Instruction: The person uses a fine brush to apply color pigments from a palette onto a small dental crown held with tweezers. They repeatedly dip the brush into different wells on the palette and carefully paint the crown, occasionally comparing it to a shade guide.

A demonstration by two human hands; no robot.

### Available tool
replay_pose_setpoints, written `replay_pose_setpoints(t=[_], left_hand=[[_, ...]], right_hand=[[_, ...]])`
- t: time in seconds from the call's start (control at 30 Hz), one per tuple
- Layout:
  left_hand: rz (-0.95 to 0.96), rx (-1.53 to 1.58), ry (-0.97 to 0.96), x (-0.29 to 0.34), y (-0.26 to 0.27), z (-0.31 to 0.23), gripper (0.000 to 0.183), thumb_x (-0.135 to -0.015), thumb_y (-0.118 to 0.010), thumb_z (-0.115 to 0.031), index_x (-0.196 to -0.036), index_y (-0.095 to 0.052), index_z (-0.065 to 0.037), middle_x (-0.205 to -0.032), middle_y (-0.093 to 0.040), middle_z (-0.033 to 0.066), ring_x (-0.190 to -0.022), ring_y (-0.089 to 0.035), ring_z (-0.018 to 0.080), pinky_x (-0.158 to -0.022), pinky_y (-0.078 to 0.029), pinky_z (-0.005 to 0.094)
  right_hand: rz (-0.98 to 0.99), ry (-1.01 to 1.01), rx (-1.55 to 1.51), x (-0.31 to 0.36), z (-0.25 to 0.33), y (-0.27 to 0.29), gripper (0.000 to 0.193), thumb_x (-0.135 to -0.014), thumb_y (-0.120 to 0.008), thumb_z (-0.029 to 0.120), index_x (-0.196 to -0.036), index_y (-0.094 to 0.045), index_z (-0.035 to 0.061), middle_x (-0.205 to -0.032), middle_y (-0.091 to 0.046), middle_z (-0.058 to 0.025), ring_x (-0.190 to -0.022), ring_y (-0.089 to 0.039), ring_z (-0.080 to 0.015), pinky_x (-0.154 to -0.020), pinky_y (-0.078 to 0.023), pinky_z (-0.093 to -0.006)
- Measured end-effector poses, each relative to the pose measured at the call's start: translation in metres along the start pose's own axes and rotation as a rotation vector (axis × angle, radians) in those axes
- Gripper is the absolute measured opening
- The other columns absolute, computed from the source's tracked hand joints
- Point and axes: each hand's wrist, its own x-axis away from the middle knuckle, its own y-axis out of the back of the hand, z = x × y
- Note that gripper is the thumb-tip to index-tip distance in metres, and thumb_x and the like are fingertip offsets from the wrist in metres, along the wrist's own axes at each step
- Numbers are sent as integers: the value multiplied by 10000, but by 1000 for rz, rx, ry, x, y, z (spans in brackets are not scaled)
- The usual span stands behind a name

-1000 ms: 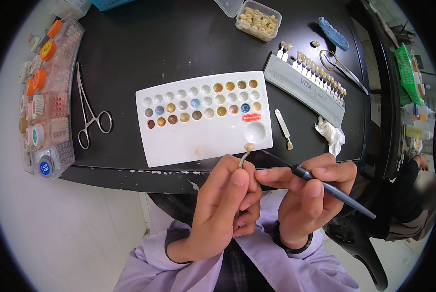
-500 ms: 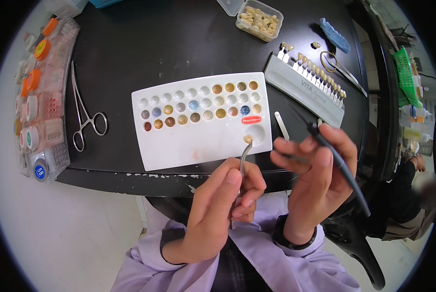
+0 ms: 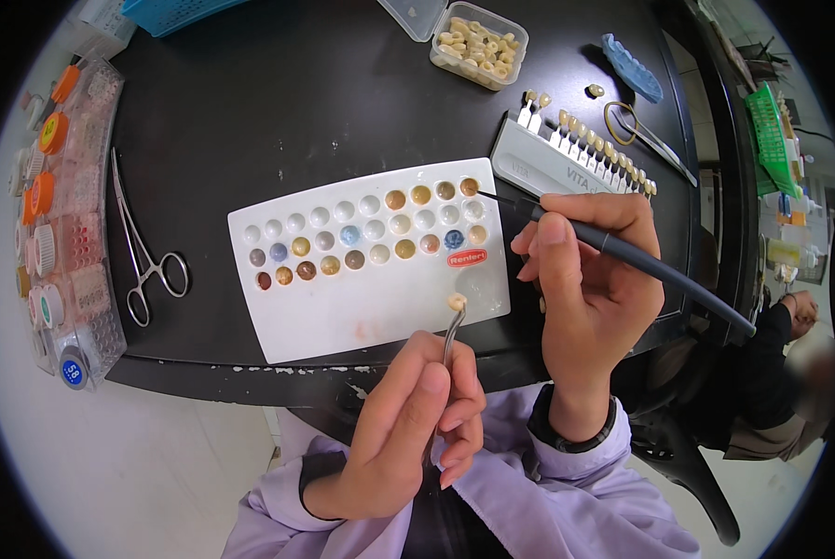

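Note:
In my left hand [image 3: 403, 429] are slim curved metal forceps [image 3: 450, 343], the fingers wrapped round them and hiding most of their length. Their tip bears a small cream tooth crown [image 3: 457, 302], just over the lower right of a white ceramic palette [image 3: 343, 321]. My right hand [image 3: 593, 298] pinches a dark fine-tipped brush [image 3: 664, 270] like a pen. The bristle end reaches the brown well [image 3: 470, 187] at the palette's top right corner. Rows of wells hold brown, ochre, grey, blue and whitish pastes; a faint pink smear marks the flat part.
A grey tooth shade guide [image 3: 567, 160] lies right of the palette. Beyond are an open box of crowns [image 3: 481, 45], a blue moulded piece [image 3: 632, 70] and scissor-like tools [image 3: 660, 149]. Locking forceps [image 3: 143, 252] and lidded clear containers [image 3: 82, 224] lie left. Another person's hand [image 3: 800, 312] shows far right.
My right hand has raised the brush and swung it round so its tip meets the brown well. The crown in the forceps stays near the palette's lower right; the whole view has shifted slightly.

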Motion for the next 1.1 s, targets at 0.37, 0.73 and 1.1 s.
replay_pose_setpoints(t=[0.37,0.73,1.1], left_hand=[[19,-25,30,-2,-2,-3,277,-973,-254,-298,-898,-346,-48,-670,-299,18,-456,-288,58,-363,-285,184],[6,149,113,-2,-2,-8,302,-970,-274,-324,-906,-361,-42,-666,-302,8,-465,-267,45,-373,-224,166],[-14,138,87,-1,1,-8,281,-973,-267,-299,-903,-361,-43,-664,-315,8,-450,-257,39,-375,-206,164]], right_hand=[[16,-25,-29,-3,0,1,113,-842,-548,12,-905,-523,-78,-711,-556,-81,-602,-564,-94,-460,-449,-178],[-100,-193,-663,7,8,16,134,-851,-508,27,-939,-484,-72,-743,-568,-144,-612,-590,-170,-598,-519,-289],[-35,95,-483,35,2,11,148,-731,-576,-28,-840,-498,-92,-625,-563,-151,-575,-568,-190,-469,-493,-238]])
